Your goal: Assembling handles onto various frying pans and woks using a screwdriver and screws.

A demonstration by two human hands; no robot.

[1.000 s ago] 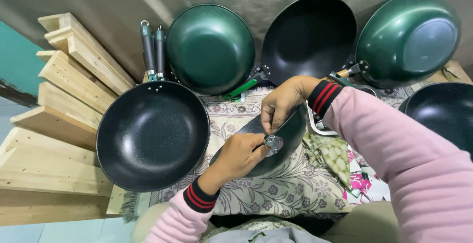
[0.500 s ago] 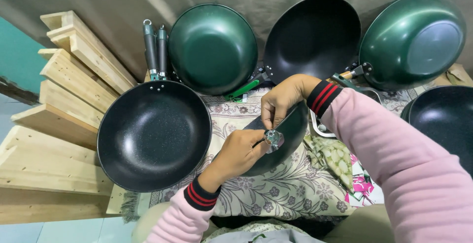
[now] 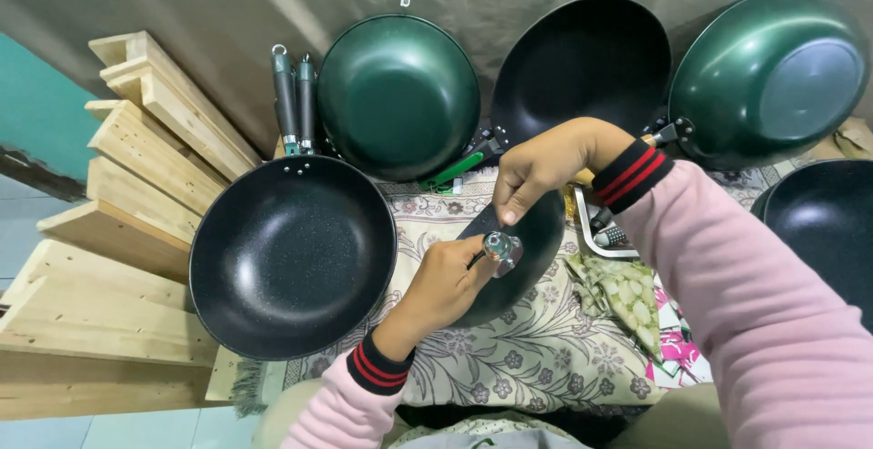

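My left hand [image 3: 446, 285] fingers are pinched narrow around a small metal fitting [image 3: 499, 249] at the rim of the dark pan [image 3: 518, 258] I have in front of me; my right hand [image 3: 541, 167] comes down from above, thumb and forefinger closed on the same pan's upper edge, just beside the fitting. The pan sits tilted over the flowered cloth [image 3: 546, 358], near the middle of it, resting more on my hands than on anything flat.

I judge the fitting is the weak spot: it is small and shiny, and if my left pinch loosens it could drop into the folds of the cloth and be hard to find. The pan could also swing if my right grip slips, since it hangs at a slant.

Room is tight. The big speckled black pan [image 3: 291, 258] lies just left of my left wrist, overhanging the cloth's left edge. Green pans [image 3: 396, 94] and a black one [image 3: 582, 67] lean against the wall behind, another black pan [image 3: 823, 231] sits at the right edge. Wooden planks [image 3: 118, 194] crowd the left. The only open stretch is the cloth's near edge, toward my knees.
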